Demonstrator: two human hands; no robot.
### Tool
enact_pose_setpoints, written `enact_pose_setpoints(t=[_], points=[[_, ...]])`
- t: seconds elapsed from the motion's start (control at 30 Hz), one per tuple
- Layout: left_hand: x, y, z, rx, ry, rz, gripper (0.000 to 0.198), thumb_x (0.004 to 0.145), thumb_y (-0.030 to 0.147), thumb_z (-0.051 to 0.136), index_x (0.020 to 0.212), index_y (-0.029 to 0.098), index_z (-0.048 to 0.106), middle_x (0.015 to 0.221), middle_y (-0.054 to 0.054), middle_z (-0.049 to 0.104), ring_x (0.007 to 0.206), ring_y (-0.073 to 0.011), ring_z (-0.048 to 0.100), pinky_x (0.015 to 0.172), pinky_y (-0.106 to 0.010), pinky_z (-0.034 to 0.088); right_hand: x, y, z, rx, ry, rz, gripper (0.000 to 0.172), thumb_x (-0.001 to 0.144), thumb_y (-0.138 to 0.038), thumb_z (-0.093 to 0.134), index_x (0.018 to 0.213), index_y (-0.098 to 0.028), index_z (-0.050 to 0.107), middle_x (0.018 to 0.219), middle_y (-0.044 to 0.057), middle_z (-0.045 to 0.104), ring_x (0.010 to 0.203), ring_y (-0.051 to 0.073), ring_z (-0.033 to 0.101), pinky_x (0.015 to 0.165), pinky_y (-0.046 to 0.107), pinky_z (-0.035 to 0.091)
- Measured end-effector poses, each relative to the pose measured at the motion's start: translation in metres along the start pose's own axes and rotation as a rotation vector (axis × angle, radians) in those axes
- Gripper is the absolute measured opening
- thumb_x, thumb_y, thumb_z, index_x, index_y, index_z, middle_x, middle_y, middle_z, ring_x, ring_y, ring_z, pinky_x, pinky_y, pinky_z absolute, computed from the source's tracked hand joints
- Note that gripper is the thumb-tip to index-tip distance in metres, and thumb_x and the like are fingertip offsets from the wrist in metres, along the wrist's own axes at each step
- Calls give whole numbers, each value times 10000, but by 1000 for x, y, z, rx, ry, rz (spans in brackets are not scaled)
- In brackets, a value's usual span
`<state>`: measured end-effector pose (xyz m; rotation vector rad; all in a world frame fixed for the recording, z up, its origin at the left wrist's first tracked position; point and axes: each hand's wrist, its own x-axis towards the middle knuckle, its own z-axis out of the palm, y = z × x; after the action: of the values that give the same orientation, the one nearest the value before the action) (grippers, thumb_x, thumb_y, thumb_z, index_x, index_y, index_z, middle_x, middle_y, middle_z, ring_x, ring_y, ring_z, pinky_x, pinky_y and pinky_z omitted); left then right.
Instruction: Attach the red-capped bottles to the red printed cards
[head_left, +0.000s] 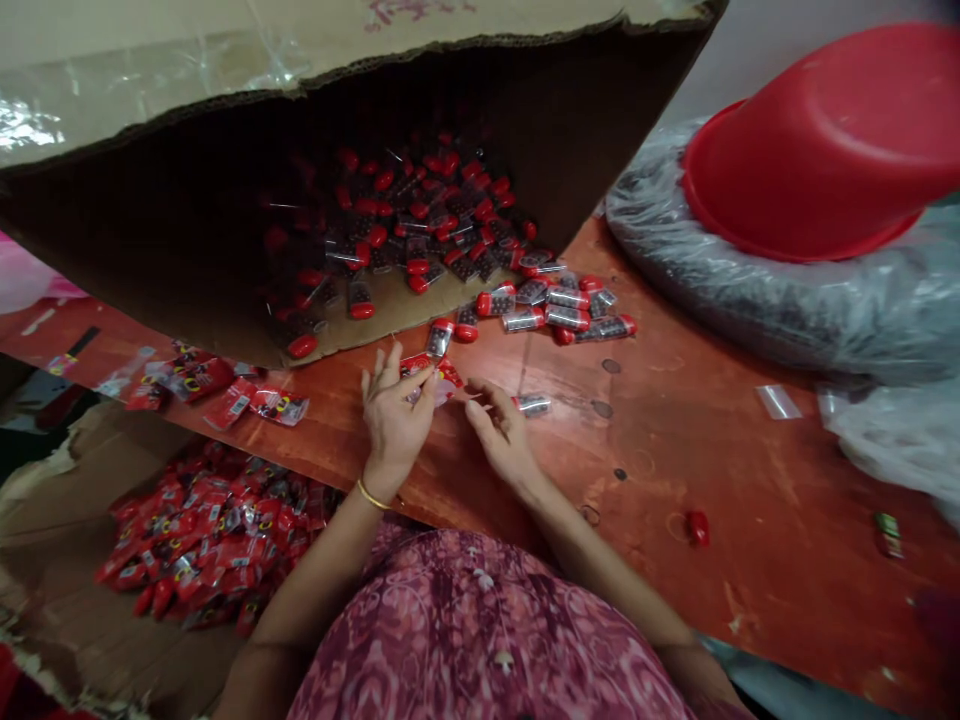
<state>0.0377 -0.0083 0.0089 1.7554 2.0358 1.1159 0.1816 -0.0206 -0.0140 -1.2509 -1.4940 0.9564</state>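
Status, judging from the piles: looks mid-run. Finished-looking share: a heap of red printed packets point(217, 530) is sitting in the lower carton point(60, 530), with a few more packets point(217, 390) lying on the table's left edge. Left over: plenty of loose red-capped clear tubes point(450, 215) are filling the big tipped carton point(390, 330), and a cluster of tubes point(566, 305) is spilling from its mouth onto the wood.

Current piece: a red-and-clear packet point(448, 378) is sitting between both hands, in front of the carton mouth. Left hand point(397, 408) is pinching its near edge between thumb and fingertips. Right hand point(502, 435) is bringing thumb and fingers to the other edge; can't tell if it is gripping. One tube point(439, 338) is lying just beyond the left fingertips, another tube point(534, 405) beside the right hand.

Surface: reddish wooden table point(585, 430), scuffed, showing dark round marks. A clear plastic piece point(778, 402), a small red piece point(697, 528) and a little green item point(889, 535) are lying out right.

Room: an upturned red bucket point(832, 140) is resting tilted on a plastic-wrapped bag point(750, 310) of dark contents; a pale wall point(772, 40) is showing behind.
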Motion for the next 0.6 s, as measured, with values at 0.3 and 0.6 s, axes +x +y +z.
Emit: enact_pose_setpoints(t=[0.3,0.6], points=[[-16,17,-3,-679,-368,-452,378,714,514,653,901,190,706,916,-76,713,901,-228,647,787,-315,504,9,-5,5,272,137,128,283,842,-394,517,651,-187,550,565,-44,504,530,97,435,533,226,373],[-24,28,4,-1112,-397,-840,385,462,452,827,658,161,667,658,17,647,591,-87,566,541,-186,461,-3,-1,10,77,105,-11,213,875,-304,448,742,-186,565,623,-17,539,569,116,490,548,238,399]])
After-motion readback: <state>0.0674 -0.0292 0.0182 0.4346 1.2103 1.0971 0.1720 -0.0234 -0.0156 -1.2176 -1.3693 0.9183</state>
